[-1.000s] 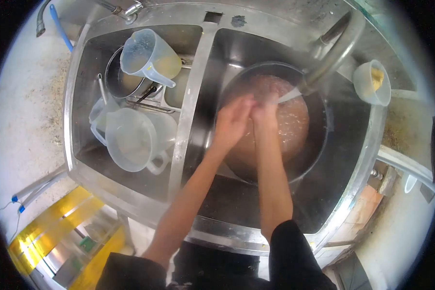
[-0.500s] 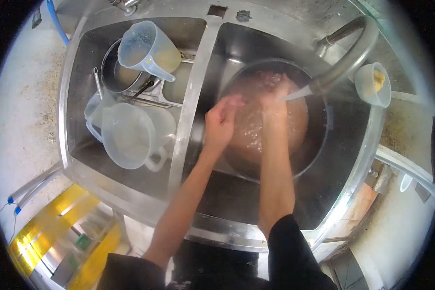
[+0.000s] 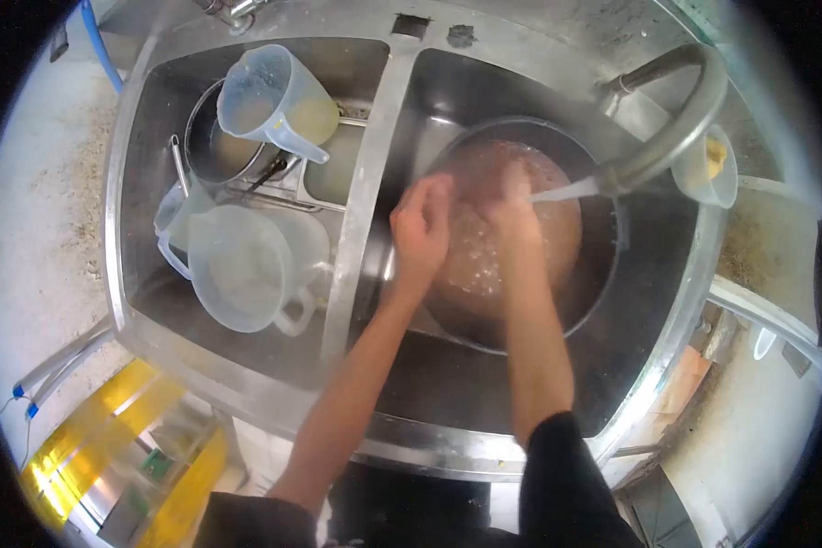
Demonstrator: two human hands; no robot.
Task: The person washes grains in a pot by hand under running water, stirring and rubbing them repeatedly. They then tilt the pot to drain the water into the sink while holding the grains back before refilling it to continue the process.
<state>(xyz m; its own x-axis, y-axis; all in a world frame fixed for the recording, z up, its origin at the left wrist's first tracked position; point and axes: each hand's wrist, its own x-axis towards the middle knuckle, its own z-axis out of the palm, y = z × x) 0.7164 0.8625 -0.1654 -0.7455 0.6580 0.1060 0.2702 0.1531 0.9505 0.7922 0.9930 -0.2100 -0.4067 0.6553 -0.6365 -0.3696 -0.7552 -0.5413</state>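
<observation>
In the right sink basin sits a large dark pot (image 3: 615, 239) of cloudy pinkish-brown liquid (image 3: 484, 265) with bubbles on its surface. My left hand (image 3: 422, 217) is at the pot's left rim, its fingers bent and drawn together; whatever is inside them is hidden. Over the liquid, near the pot's middle, my right hand (image 3: 510, 196) is smeared by motion, and its fingers do not show clearly. A curved metal faucet (image 3: 694, 119) reaches over the pot from the right. Water (image 3: 566, 192) streams from it beside my right hand.
The left basin holds a clear measuring jug (image 3: 279, 100) tilted over a round pot (image 3: 201, 151), a larger translucent pitcher (image 3: 237, 269), and a metal tray (image 3: 333, 169). A metal divider (image 3: 361, 192) separates the basins. A white bowl (image 3: 703, 178) with something yellowish stands on the right ledge.
My right hand has shifted slightly within the pot and become more blurred. My left hand's fingers have drawn back toward the left rim. The whole view has moved slightly.
</observation>
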